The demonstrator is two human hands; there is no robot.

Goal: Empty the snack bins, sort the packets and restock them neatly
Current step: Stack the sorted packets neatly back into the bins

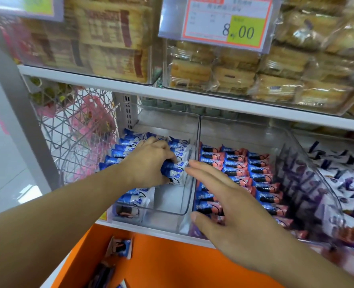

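Note:
A clear plastic bin [187, 204] on the lower shelf holds rows of blue-and-white snack packets [128, 148]. My left hand [149, 165] reaches into this bin and grips a few blue-and-white packets [175, 173] above a bare patch of the bin floor. My right hand [232, 206] hovers with straight, spread fingers over the neighbouring clear bin [296, 142], which is filled with neat rows of blue-and-pink packets [259, 179]. Its fingertips point at the held packets. A third bin at the right holds purple-and-white packets [344, 179].
The upper shelf [130, 88] carries clear bins of biscuits and cakes [234, 75] with a price card reading 8.00 [230, 23]. A wire basket [76, 129] hangs at the left. Below, an orange surface [172, 265] bears a few loose packets [120, 247].

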